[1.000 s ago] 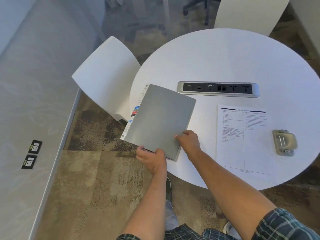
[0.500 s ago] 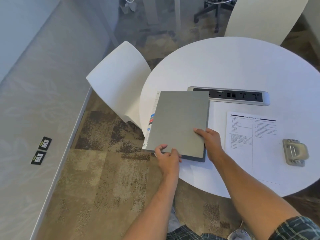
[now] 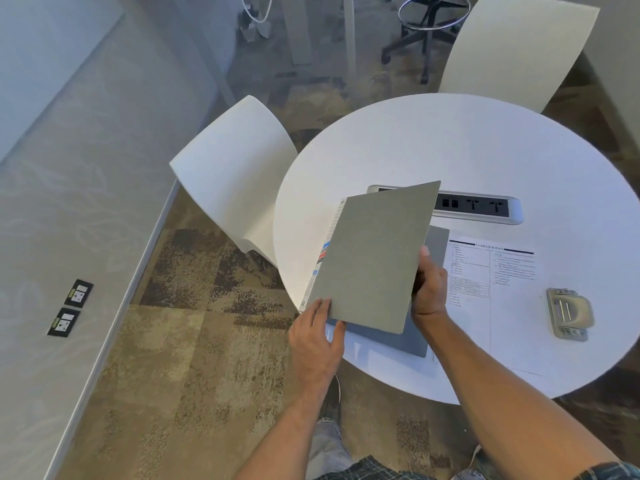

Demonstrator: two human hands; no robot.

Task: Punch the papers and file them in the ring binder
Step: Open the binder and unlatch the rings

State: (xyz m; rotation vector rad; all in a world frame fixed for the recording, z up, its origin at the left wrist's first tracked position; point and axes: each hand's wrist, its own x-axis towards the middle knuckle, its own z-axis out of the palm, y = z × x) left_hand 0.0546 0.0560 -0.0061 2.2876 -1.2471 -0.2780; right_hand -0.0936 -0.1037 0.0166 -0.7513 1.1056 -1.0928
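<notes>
My raised cover [image 3: 374, 258] hides the binder [image 3: 415, 337]'s contents and part of the socket strip [image 3: 478, 209]. My right hand [image 3: 427, 289] pinches the cover's edge; my left hand [image 3: 317, 337] lies flat-fingered at the near corner. Paper [image 3: 502, 306] and punch [image 3: 568, 315] lie rightward on the tabletop [image 3: 450, 150].

Both forearms are bare down to the left hand [image 3: 317, 344] and the right hand [image 3: 429, 289] — no watch, ring or band shows. A plaid shirt [image 3: 367, 471] in dark blue-green with pale lines sits at the bottom edge — short sleeves.
</notes>
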